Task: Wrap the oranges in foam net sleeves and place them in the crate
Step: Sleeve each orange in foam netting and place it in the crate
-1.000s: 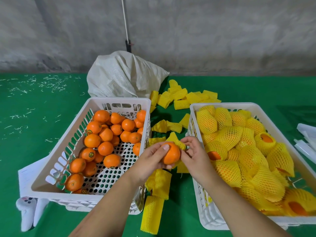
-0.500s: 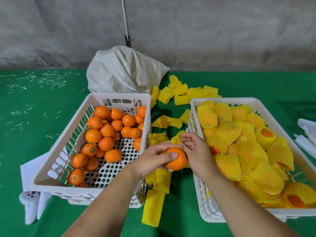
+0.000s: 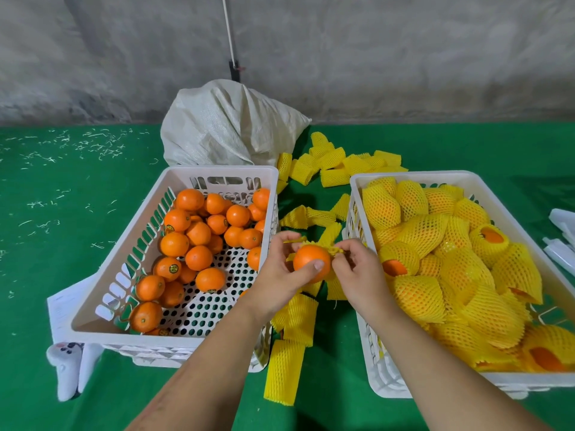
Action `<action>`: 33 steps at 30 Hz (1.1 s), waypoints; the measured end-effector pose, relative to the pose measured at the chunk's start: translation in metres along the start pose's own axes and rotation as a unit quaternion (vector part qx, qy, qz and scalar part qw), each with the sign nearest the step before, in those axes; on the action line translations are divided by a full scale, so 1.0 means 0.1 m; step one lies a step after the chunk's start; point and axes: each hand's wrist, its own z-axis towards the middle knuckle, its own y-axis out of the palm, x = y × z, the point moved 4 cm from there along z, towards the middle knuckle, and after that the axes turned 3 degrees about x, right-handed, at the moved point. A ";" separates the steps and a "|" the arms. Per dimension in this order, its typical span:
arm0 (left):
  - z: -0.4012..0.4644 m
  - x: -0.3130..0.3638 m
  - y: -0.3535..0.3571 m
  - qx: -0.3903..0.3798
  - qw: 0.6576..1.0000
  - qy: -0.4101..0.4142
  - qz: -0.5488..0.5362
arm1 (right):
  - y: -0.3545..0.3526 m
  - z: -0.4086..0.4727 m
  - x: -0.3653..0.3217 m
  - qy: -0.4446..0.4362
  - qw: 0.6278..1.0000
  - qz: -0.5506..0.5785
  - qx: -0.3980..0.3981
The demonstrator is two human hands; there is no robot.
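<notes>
Head view: orange held between both crates above green tabletop; left hand fingers curled round it; right hand fingers pinching yellow foam net sleeve at its top; right crate holds wrapped oranges; left crate holds bare oranges

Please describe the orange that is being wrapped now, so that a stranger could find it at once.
Look between the two white crates, above the green cloth. Both hands meet there around one orange. Unlike the bare ones in the left crate, it has yellow foam net bunched along its far edge.

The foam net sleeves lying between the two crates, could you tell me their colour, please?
Yellow, with a diamond mesh pattern; the foam net sleeves show clearly in the head view.
</notes>
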 end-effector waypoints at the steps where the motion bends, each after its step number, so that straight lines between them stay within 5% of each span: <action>1: 0.00 -0.01 0.01 -0.001 1.000 0.011 0.024 | -0.02 -0.02 -0.01 0.003 1.000 0.025 0.005; 5: 0.01 -0.02 0.04 0.026 0.991 0.036 0.125 | -0.05 -0.08 -0.04 -0.008 0.999 0.045 0.002; 12: 0.01 -0.15 0.07 -0.118 0.978 -0.010 0.171 | -0.03 -0.05 -0.11 -0.034 0.999 -0.013 0.008; 16: 0.06 -0.16 0.07 -0.026 0.992 0.017 0.120 | -0.10 -0.11 -0.15 -0.064 0.995 -0.011 0.073; 21: 0.09 -0.21 0.04 0.088 0.988 0.015 0.128 | 0.01 -0.18 -0.18 -0.086 0.996 -0.029 -0.003; 27: 0.08 -0.24 0.09 -0.045 0.996 -0.076 0.016 | 0.02 -0.14 -0.16 -0.123 0.991 -0.053 -0.005; 33: 0.05 -0.21 0.10 -0.065 0.996 -0.033 0.045 | -0.06 -0.10 -0.14 -0.109 0.991 -0.049 0.066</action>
